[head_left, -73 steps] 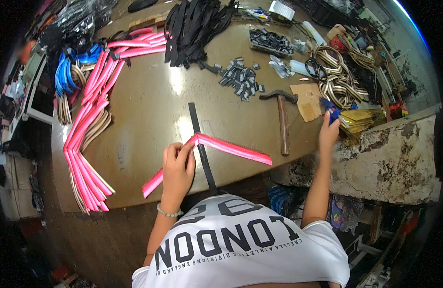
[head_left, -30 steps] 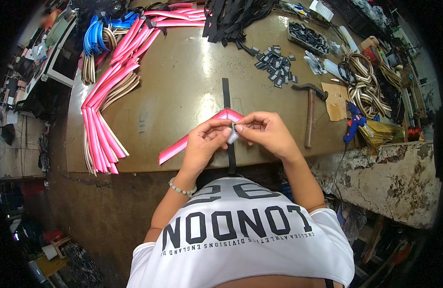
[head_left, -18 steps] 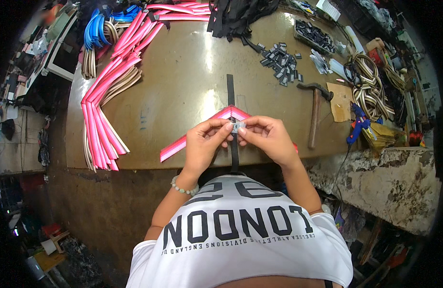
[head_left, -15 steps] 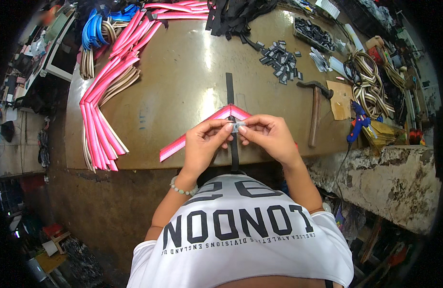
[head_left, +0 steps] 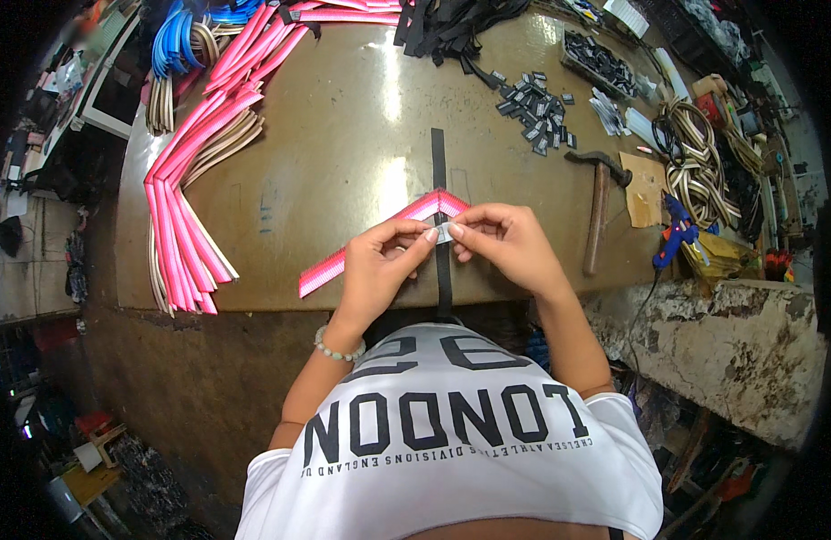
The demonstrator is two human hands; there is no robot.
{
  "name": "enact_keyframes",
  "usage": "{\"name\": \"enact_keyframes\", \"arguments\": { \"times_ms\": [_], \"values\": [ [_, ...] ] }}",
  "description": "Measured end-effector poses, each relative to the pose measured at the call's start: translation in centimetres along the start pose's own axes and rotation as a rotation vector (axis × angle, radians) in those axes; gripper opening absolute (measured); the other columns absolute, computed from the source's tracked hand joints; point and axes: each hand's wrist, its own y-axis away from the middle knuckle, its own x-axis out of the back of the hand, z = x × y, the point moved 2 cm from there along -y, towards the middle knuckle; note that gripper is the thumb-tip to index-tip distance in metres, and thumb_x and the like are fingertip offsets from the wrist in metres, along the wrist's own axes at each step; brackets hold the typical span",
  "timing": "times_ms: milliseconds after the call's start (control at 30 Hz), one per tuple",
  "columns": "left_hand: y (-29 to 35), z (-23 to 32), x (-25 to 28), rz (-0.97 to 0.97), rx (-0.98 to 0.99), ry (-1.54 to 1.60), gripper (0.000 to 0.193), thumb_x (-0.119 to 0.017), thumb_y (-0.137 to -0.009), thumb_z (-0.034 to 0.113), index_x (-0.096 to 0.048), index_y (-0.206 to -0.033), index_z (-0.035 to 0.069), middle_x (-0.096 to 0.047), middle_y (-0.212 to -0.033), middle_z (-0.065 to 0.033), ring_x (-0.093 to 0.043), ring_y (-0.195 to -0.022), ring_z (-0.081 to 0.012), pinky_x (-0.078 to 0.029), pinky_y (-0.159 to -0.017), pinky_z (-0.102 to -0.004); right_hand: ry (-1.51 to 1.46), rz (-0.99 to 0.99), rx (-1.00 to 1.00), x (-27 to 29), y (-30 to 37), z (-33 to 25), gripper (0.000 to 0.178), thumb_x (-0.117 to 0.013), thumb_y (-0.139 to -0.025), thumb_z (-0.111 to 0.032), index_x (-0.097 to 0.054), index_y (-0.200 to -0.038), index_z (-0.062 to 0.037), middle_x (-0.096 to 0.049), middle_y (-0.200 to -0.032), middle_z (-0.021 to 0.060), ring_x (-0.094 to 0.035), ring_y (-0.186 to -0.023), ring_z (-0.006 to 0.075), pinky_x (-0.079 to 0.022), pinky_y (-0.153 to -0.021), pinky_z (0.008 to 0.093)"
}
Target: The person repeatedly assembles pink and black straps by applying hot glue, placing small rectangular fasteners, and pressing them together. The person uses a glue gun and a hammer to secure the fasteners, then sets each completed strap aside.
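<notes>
Here left hand (head_left: 379,265) and right hand (head_left: 510,245) both pinch a small white tag (head_left: 443,233) over the folded pink strap (head_left: 379,241) on the counter (head_left: 343,117).

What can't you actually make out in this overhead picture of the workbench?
- Head view: the small silvery piece pinched between the left hand and right hand is too small to identify; fingertips cover most of it.
- The right arm of the folded pink strap is hidden under the right hand.
- The black strip vanishes behind the white shirt.
- The small dark parts are too small to tell apart.
</notes>
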Motion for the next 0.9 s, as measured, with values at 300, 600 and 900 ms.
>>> {"name": "enact_keyframes", "arguments": {
  "times_ms": [300, 600, 900],
  "values": [
    [-3.4, -0.3, -0.1, 0.128, -0.274, -0.503, 0.016, -0.076, -0.084, 0.012, -0.072, -0.088, -0.003, -0.066, -0.074, -0.0112, -0.059, -0.063, -0.0144, -0.049, -0.06, -0.0273, 0.55, 0.075, 0.088, 0.8, -4.9, -0.3, 0.025, -0.074, -0.086, -0.019, -0.07, -0.089, 0.0052, -0.069, -0.071, 0.0132, -0.065, -0.063, 0.0145, -0.052, -0.061, 0.0285],
    [-3.6, -0.7, -0.4, 0.221, -0.319, -0.603, 0.015, -0.077, -0.082, 0.013, -0.072, -0.091, 0.001, -0.06, -0.073, -0.0076, -0.054, -0.063, -0.0148, -0.046, -0.059, -0.0284, 0.571, 0.12, 0.134, 0.7, -5.5, 0.5, 0.026, -0.076, -0.083, -0.02, -0.065, -0.083, 0.0037, -0.067, -0.067, 0.0117, -0.064, -0.062, 0.0155, -0.052, -0.059, 0.0305],
    [-3.4, -0.7, -0.6, 0.188, -0.306, -0.542, 0.013, -0.071, -0.083, 0.011, -0.069, -0.094, 0.003, -0.058, -0.076, -0.0107, -0.057, -0.067, -0.0244, -0.047, -0.063, -0.0362, 0.473, -0.054, -0.285, 0.7, 0.0, -0.6, 0.026, -0.07, -0.088, -0.011, -0.045, -0.087, -0.0026, -0.06, -0.056, 0.0091, -0.058, -0.043, 0.0136, -0.045, -0.038, 0.0287]
  ]
}}
